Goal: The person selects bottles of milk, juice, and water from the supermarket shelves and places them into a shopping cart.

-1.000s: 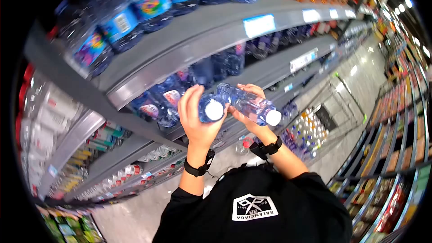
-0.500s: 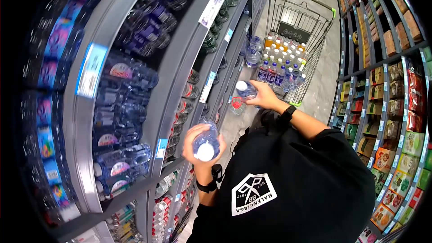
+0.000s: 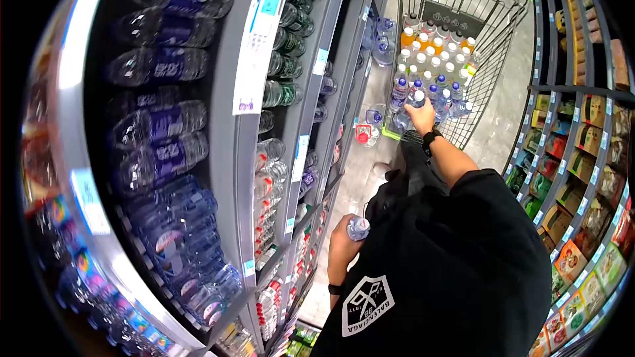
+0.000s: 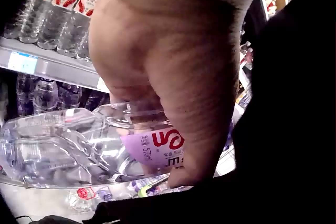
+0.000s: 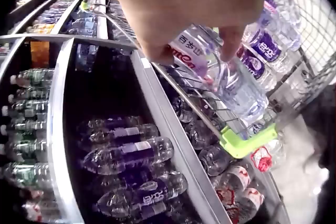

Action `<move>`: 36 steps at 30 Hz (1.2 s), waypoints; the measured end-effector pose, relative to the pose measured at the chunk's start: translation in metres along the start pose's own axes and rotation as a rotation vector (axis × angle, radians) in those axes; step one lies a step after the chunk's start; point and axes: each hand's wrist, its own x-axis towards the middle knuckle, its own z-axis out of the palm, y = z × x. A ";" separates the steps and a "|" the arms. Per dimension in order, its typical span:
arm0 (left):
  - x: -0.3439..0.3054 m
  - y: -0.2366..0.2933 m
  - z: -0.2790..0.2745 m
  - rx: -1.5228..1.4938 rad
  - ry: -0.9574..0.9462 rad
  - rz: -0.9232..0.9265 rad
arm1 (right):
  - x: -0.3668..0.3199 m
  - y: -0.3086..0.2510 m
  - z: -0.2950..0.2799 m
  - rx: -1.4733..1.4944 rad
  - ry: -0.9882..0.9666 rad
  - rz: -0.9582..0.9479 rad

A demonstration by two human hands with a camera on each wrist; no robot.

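At the near end of the shopping cart (image 3: pixel 486 69), my right hand (image 3: pixel 421 119) grips a clear water bottle (image 3: pixel 415 100) beside rows of standing bottles. The right wrist view shows this bottle (image 5: pixel 241 95) with a pink-and-white label, tilted just inside the wire wall by the green corner piece (image 5: pixel 247 140). My left hand (image 3: pixel 342 244) holds another water bottle (image 3: pixel 358 228) low by the body, its white cap facing up. In the left wrist view that bottle (image 4: pixel 68 145) lies sideways across the palm, its pink label partly covered by the fingers.
Shelves of bottled water (image 3: pixel 162 119) run along the left. On the floor beside the cart stand large bottles (image 3: pixel 383 43) and a red-labelled clear bottle pack (image 3: pixel 366 133). Shelves of packaged goods (image 3: pixel 575 178) line the right side of the aisle.
Both hands have come away from the shelf and parted, each with a bottle. The right has reached forward to the cart; the left has lowered beside the body. The view has turned toward the cart.
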 end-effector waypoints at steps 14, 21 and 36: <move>0.022 0.026 0.037 -0.049 -0.015 -0.352 | 0.047 0.103 0.085 -0.367 -0.370 0.178; 0.035 0.024 0.040 -0.052 -0.009 -0.224 | 0.012 0.091 0.036 -0.289 -0.524 -0.010; 0.136 0.024 0.074 -0.114 -0.137 -0.006 | -0.117 -0.095 -0.057 0.027 -1.215 -0.656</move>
